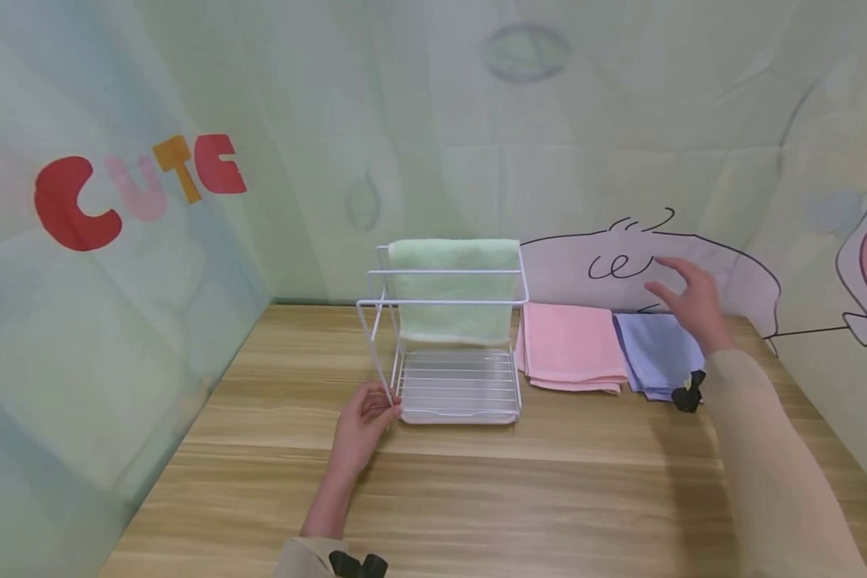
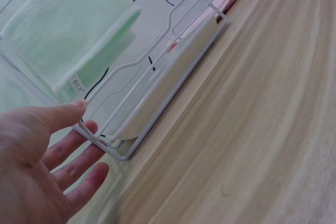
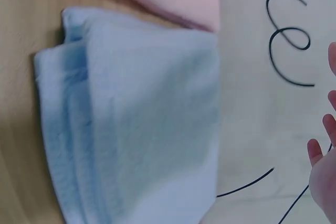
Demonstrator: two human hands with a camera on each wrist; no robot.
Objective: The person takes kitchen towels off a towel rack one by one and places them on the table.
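A white wire rack [image 1: 444, 303] with a tray [image 1: 458, 385] at its base stands on the table, a green towel [image 1: 455, 293] draped over its rear bar. My left hand [image 1: 364, 425] pinches the rack's front left corner post; in the left wrist view the thumb and fingers of that hand [image 2: 47, 156] are around the white wire [image 2: 118, 156]. Held in the air above the blue folded towel [image 1: 657, 353], my right hand [image 1: 694, 305] has thumb and fingers apart with nothing between them. The right wrist view shows the blue towel [image 3: 152, 119] and, at its right edge, part of that hand [image 3: 324, 177].
A pink folded towel [image 1: 574, 345] lies between the rack and the blue towel, close to both. Behind the wooden table [image 1: 549, 498] hangs a printed curtain [image 1: 318, 160], which also runs along the left and right sides.
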